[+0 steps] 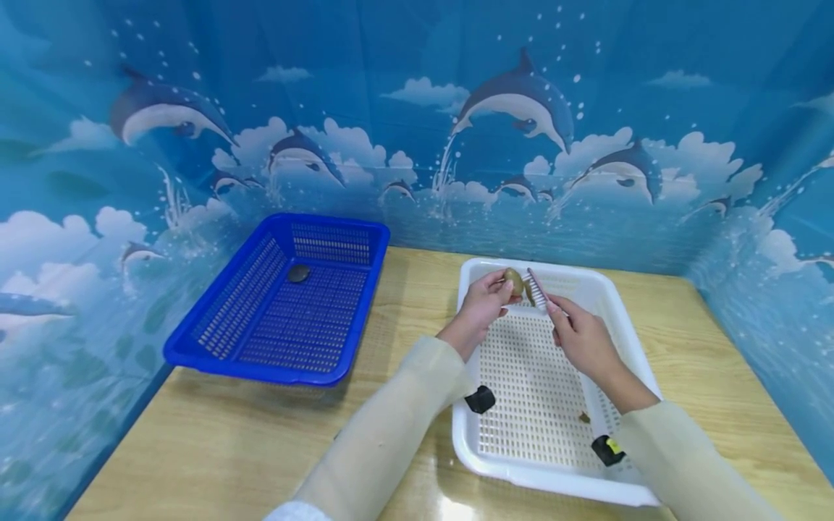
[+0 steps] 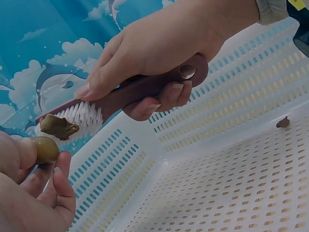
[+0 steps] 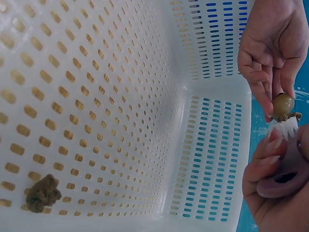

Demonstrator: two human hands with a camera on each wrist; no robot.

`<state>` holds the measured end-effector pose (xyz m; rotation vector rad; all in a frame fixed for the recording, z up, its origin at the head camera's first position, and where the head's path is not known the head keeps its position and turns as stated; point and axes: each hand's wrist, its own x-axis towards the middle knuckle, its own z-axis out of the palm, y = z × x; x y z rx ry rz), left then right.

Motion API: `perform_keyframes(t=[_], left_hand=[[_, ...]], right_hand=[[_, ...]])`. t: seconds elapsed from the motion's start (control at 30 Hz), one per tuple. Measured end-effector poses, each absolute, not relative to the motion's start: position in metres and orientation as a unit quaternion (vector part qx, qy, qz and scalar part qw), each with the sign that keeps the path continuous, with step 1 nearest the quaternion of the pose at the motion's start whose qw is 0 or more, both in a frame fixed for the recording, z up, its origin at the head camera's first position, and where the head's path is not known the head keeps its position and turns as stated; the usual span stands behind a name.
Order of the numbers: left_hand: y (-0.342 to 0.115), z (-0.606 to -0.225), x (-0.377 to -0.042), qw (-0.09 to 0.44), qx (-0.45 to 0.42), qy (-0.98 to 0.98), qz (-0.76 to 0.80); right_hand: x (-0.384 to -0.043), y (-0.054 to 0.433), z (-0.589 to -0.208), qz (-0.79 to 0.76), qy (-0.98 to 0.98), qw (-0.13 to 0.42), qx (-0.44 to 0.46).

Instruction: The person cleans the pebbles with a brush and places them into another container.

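Observation:
My left hand (image 1: pixel 481 307) pinches a glossy, rounded olive-brown clam-like thing (image 1: pixel 514 284) between thumb and fingers above the far end of a white basket (image 1: pixel 615 304). My right hand (image 1: pixel 581 339) grips the handle of a purplish scrub brush (image 2: pixel 157 86) with white bristles. In the left wrist view a brown, muddy lump (image 2: pixel 57 126) lies against the bristles, just above the clam-like thing. Bristles and clam-like thing come close together in the right wrist view; whether they touch, I cannot tell.
Another small brown lump (image 3: pixel 43 193) lies on the white basket's floor. To the left stands a blue basket (image 1: pixel 276 373) with a dark grey oval thing (image 1: pixel 298 273) inside. Both baskets stand on a wooden table (image 1: pixel 215 441), and a dolphin-print sheet (image 1: pixel 417 43) hangs behind.

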<state>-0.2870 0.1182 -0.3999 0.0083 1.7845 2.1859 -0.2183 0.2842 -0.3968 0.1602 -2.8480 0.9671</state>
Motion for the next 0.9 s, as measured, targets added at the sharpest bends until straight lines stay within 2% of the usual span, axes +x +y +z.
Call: perform_keyframes(t=[0.2,0.47,0.9], left_hand=[[0.1169,-0.4015,-0.2872,0.163,-0.004,0.619,0.768],[0.1182,-0.4026,-0.2860,0.219,0.030,0.643,0.733],[0.1183,-0.4018,-0.2832,0.256,0.083,0.662,0.700]], right_hand=[[-0.2177,0.2821,-0.3976,0.318,-0.943,0.076,0.059],[-0.2164,0.2817,-0.3948,0.328,-0.936,0.105,0.069],[-0.2185,0.2844,-0.3952,0.322,-0.939,0.113,0.044]])
